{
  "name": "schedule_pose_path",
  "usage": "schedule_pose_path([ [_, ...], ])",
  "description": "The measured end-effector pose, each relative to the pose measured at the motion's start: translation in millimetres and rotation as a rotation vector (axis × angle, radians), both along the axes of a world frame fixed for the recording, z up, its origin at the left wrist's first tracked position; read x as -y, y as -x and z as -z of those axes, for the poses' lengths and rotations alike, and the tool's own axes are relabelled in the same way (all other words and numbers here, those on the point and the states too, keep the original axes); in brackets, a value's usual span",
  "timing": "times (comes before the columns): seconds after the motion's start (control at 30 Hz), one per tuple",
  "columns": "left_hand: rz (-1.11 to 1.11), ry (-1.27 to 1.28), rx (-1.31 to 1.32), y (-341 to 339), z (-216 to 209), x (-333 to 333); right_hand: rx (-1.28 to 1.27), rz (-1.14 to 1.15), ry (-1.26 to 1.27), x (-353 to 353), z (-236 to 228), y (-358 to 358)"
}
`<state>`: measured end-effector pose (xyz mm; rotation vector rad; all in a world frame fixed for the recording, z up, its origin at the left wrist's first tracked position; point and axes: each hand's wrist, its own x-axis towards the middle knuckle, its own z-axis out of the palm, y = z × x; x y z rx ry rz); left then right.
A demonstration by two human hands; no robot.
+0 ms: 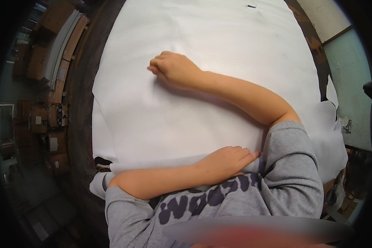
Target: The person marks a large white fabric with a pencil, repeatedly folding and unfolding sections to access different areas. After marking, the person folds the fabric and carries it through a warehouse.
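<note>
A large white sheet with a fine grain, like a leather hide, is spread out in front of me. My right hand is over its middle, left of centre, with the fingers curled closed. Whether anything small is inside those fingers is hidden. Close to my body, my left hand lies across the hide's near edge, palm down. Its fingers are bent against the folded edge, and one digit points right. The fingertips of this hand are partly hidden.
The hide's ragged edge hangs down at the right, beside a pale green panel. A small hole shows near its far end. Stacked cardboard boxes and flat boards stand on the left, past a dark floor strip.
</note>
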<state>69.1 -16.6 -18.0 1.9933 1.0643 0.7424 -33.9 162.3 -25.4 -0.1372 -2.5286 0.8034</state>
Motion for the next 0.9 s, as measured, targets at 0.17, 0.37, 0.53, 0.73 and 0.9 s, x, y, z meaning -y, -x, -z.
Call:
schedule_pose_path([
  [0.17, 0.011, 0.022, -0.037, 0.6, -5.2, -1.1, -0.2, -0.289, -0.311, 39.1, 11.9, -12.8],
  [0.37, 0.009, 0.011, -0.042, 2.0, -8.4, -1.5, -0.148, -0.044, 0.566, -69.6, 12.9, -43.5],
  [0.53, -0.007, -0.04, -0.021, 0.7, -7.3, -2.5, -0.249, 0.503, 0.485, -162.9, 22.5, -125.1],
  [0.73, -0.02, -0.063, -0.032, -0.3, -5.5, -1.0, -0.164, 0.569, 0.421, -190.8, 33.6, -158.2],
  [0.9, -0.018, -0.048, -0.053, 0.2, -5.1, -0.9, -0.192, 0.638, 0.253, -186.0, 31.4, -150.9],
])
